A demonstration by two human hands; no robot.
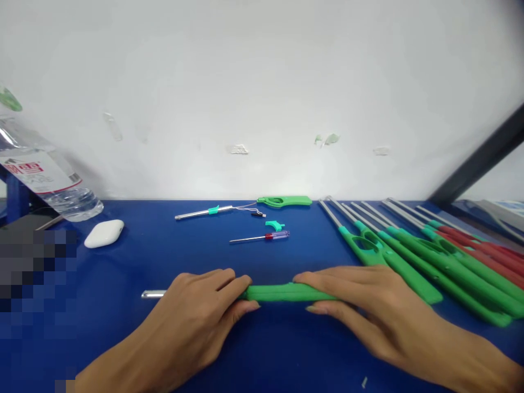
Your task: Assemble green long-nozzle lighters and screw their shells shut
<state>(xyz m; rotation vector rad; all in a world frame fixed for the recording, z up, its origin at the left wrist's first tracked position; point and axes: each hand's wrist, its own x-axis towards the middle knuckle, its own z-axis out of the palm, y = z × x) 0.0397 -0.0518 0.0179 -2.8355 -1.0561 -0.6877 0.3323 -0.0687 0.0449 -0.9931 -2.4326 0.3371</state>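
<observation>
A green long-nosed lighter lies level across the front of the blue table, seen along its narrow side. My left hand is closed round its front part, and the bare metal tube sticks out to the left of that hand. At the other end, my right hand pinches the green handle between thumb and fingers. The middle of the handle shows between both hands. Its trigger, if fitted, is hidden from view.
Behind lie a screwdriver, a turquoise trigger piece, a metal tube with wires and a green handle shell. Several green and red lighters fill the right. A white earphone case and water bottle stand left; a screw lies in front.
</observation>
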